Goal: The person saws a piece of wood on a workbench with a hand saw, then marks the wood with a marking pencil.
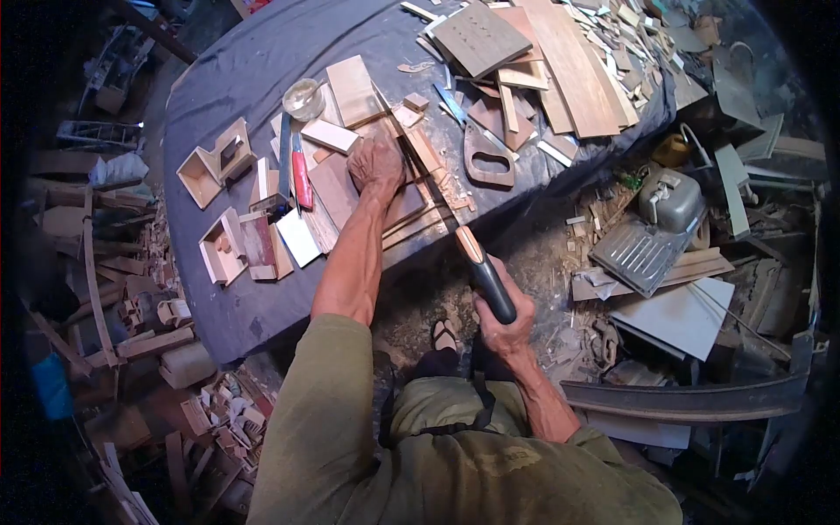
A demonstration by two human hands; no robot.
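Note:
My right hand (512, 315) is wrapped around the black and orange handle of a handsaw (479, 271) at the table's near edge. Its thin blade runs away from me, up and left, along pieces of wood. My left hand (377, 162) is closed and presses down on a brown wooden board (337, 188), just left of the blade; its fingertips are partly hidden. Right of the blade lies a narrow wooden strip (424, 150) with sawdust and chips about it. A pale wood block (332, 136) lies by my left knuckles.
A second handsaw (488, 157) lies to the right on the dark-covered table (236, 319). Small wooden boxes (199, 178), a red-handled tool (301, 178) and a round container (304, 99) are at left. Planks (569, 70) are piled at back right. A metal sink (643, 249) stands beyond the edge.

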